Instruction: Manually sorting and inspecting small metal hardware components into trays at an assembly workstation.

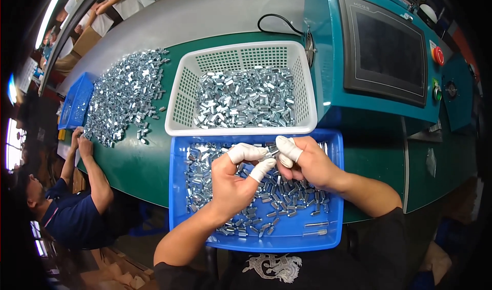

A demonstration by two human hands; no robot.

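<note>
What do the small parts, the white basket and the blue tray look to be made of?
Small parts: apparently metal, bright silvery, perhaps plated, judging by sharp glints on their faces.
White basket: probably moulded plastic, smooth, with a regular grid of holes.
Blue tray: likely plastic too, evenly coloured, with smooth walls.

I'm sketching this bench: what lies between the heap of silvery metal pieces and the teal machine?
The head view shows mainly a white perforated plastic basket of silvery pieces, on a green tabletop.
</note>
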